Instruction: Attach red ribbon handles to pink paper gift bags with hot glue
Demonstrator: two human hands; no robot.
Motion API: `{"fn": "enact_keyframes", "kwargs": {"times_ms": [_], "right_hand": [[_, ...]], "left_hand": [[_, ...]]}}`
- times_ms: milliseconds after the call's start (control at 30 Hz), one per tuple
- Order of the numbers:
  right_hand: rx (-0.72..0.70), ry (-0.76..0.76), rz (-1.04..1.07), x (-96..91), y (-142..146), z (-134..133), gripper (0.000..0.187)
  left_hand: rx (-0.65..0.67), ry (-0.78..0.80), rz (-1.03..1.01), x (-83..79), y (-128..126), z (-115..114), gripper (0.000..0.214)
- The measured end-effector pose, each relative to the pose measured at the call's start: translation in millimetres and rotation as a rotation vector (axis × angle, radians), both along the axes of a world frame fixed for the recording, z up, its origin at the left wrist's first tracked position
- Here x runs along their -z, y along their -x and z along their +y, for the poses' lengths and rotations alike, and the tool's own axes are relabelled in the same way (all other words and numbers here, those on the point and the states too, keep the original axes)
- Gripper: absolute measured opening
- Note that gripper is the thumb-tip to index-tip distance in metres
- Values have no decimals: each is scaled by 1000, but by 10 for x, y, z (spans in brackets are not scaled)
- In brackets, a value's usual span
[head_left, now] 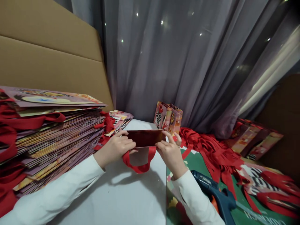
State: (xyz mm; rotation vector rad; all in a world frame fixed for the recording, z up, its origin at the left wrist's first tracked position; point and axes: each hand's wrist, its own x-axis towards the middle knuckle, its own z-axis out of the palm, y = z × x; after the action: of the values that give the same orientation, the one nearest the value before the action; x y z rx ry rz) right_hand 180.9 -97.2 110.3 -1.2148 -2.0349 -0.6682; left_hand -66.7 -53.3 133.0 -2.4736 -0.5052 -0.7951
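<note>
Between my two hands is a paper gift bag (146,137), its mouth opened toward me so that the dark red inside shows. A red ribbon handle (140,169) hangs in a loop from its near edge. My left hand (119,145) is closed on the bag's left end, with fingers along the rim. At the right end, my right hand (170,150) grips the rim, fingers bent over the corner. The bag's outer sides and bottom are mostly hidden from view.
Flat printed bags (61,140) with red handles form a tall stack at left. Standing bags (168,116) are at the back. Red ribbons (211,148) lie in a heap at right, near a blue glue gun (214,193). A cardboard panel (51,47) rises at left.
</note>
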Motion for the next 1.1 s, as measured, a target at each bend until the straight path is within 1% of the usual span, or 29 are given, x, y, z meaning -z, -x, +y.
{"fn": "enact_keyframes", "kwargs": {"times_ms": [133, 233, 367, 433, 500, 567, 633, 700, 767, 833, 900, 933, 967, 1033, 1100], "right_hand": [[58, -6, -14, 45, -54, 57, 18], [67, -32, -26, 56, -62, 76, 21], [67, -78, -10, 33, -59, 71, 23], [61, -95, 1, 31, -54, 69, 22], [74, -104, 0, 48, -34, 71, 21], [131, -100, -2, 76, 4, 72, 20], [212, -84, 17, 97, 51, 64, 19], [280, -48, 72, 94, 95, 42, 18], [328, 31, 163, 67, 137, 5, 16], [371, 157, 286, 37, 186, -37, 13], [375, 297, 428, 32, 251, -65, 15], [353, 352, 503, 46, 288, -68, 18], [313, 393, 579, 71, 324, -62, 20], [199, 434, 729, 146, 380, -21, 26], [49, 510, 873, 229, 386, 54, 30]], "left_hand": [[-88, 67, 90, -46, 89, 42, 18], [-102, 39, 110, -33, 131, 36, 26], [-83, -29, 38, -9, 148, 67, 30], [-64, -19, 14, -31, 151, 106, 31], [-52, 29, -13, -75, 147, 133, 29], [-49, 87, -49, -127, 128, 114, 25], [-48, 91, -124, -171, 92, 38, 25], [-48, 35, -253, -197, 47, -71, 28], [-43, -22, -351, -201, 4, -151, 33], [-39, -69, -325, -179, -27, -144, 36], [-67, -89, -204, -119, -47, -31, 35], [-107, -65, -146, -73, -56, 57, 34], [-141, -2, -100, -15, -65, 158, 35], [-208, 229, -84, 131, -92, 372, 42], [-257, 469, -198, 296, -139, 572, 43]]}}
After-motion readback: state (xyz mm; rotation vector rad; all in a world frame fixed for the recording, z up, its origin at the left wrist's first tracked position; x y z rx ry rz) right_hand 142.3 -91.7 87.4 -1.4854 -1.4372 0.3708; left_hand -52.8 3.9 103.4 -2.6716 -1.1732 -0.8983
